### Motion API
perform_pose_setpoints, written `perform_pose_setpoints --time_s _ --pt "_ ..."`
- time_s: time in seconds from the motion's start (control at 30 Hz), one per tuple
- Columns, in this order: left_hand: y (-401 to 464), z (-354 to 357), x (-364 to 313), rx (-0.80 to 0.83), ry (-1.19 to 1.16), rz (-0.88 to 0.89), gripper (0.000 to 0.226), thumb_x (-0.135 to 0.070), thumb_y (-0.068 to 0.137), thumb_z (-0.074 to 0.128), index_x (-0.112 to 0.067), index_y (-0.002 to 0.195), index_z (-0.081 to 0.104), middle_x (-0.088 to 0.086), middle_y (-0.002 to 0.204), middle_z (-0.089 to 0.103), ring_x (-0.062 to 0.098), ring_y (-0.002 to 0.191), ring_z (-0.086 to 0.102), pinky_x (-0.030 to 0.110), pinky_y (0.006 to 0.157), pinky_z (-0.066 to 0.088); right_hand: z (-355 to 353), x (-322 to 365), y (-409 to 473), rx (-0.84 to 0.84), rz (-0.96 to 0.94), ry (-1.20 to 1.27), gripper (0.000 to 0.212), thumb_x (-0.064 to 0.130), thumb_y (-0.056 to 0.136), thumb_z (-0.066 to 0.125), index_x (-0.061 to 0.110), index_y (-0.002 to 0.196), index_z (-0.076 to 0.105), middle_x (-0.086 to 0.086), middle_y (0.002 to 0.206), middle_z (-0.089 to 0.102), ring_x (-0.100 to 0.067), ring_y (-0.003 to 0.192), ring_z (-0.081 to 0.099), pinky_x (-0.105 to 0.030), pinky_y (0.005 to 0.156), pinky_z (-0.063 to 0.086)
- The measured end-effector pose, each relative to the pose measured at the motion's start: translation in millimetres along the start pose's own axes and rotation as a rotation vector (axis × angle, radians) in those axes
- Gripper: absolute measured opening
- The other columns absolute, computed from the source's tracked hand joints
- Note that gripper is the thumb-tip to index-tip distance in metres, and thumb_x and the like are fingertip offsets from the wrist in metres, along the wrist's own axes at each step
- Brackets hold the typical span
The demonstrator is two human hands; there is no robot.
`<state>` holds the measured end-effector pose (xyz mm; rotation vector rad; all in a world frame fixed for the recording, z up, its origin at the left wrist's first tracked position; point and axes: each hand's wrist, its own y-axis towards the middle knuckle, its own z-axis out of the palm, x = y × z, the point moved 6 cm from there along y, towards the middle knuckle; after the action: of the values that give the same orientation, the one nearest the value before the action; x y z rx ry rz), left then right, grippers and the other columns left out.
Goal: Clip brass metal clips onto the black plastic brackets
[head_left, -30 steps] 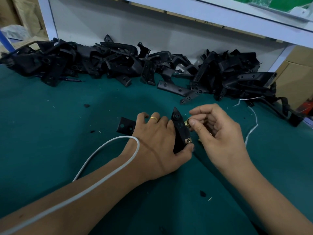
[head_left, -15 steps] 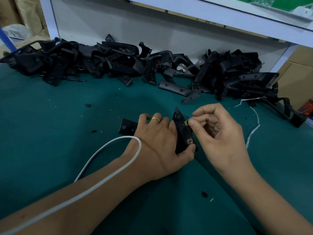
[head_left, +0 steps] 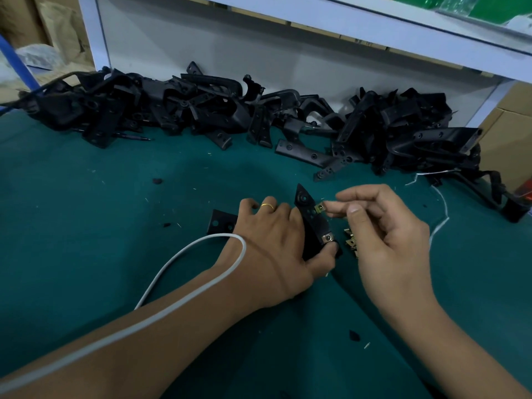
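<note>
At nine o'clock on the green tabletop [head_left: 86, 226] a white cable [head_left: 184, 254] loops over the person's left wrist. Behind it, from ten round to two o'clock, a long heap of black brackets [head_left: 230, 116] lies against the back panel, waiting their turn. At the centre the left hand [head_left: 276, 249] presses down on the bracket in work [head_left: 313, 226], fingers curled over its left side and the thumb clamped against its near end, so the piece stands tilted on the tabletop and cannot slide. One brass clip [head_left: 328, 237] already sits on the bracket's near edge, just above that thumb. A second clip [head_left: 319, 208] is at the bracket's upper right edge, pinched between the thumb and forefinger of the right hand [head_left: 388, 231], whose other fingers are curled in. A second ago this clip was held a little off the plastic; now it has been brought up against the edge beside a hole, which I take to mean the push that seats it is about to happen or just under way. Whether it has snapped fully home I cannot tell. Just right of the bracket, under the right hand at about three o'clock, a few loose spare clips [head_left: 351, 240] lie ready.
</note>
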<state>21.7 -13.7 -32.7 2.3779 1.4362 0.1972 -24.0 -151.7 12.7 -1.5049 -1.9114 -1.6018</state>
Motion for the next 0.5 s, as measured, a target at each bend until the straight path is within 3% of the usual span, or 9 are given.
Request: perform_pose_setpoints --time_s 0.13,0.3,0.4,0.5 --pt "0.6 1.5 -0.9 0.009 0.006 0.007 0.078 -0.074 0.088 0.006 -0.018 0.100 0.058 0.004 0.092 0.059 0.029 0.099 0.051 0.051 0.095 0.034 2.7 6.1 -0.7 0.049 -0.051 -0.066 0.019 0.005 0.101 0.059 0.020 0.109 0.068 0.015 0.098 0.078 -0.004 0.103 0.073 -0.014 0.084 0.051" --pt "-1.0 2.3 0.4 -0.014 -0.014 0.010 0.071 -0.072 0.092 0.009 -0.022 0.100 0.059 0.003 0.088 0.059 0.029 0.093 0.051 0.051 0.091 0.034 6.7 10.9 -0.2 0.085 -0.116 -0.104 0.019 0.008 0.097 0.057 0.021 0.107 0.068 0.013 0.098 0.076 -0.008 0.104 0.073 -0.015 0.086 0.052" --pt "-0.5 0.7 -1.1 0.021 -0.014 0.041 0.066 -0.070 0.094 0.016 -0.019 0.094 0.057 0.004 0.086 0.059 0.030 0.091 0.052 0.053 0.090 0.036 11.5 1.2 3.9 0.138 0.044 -0.062 0.015 0.015 0.097 0.066 0.027 0.104 0.069 0.012 0.091 0.075 -0.009 0.092 0.073 -0.028 0.081 0.058" --pt "-0.6 -3.3 -3.7 0.063 0.021 0.067 0.073 -0.071 0.093 0.011 -0.020 0.109 0.060 0.006 0.104 0.060 0.030 0.105 0.048 0.055 0.102 0.032 11.7 4.6 8.1 0.203 0.215 -0.116 0.008 0.018 0.092 0.078 0.025 0.092 0.075 0.009 0.076 0.072 -0.006 0.076 0.068 -0.044 0.080 0.058"
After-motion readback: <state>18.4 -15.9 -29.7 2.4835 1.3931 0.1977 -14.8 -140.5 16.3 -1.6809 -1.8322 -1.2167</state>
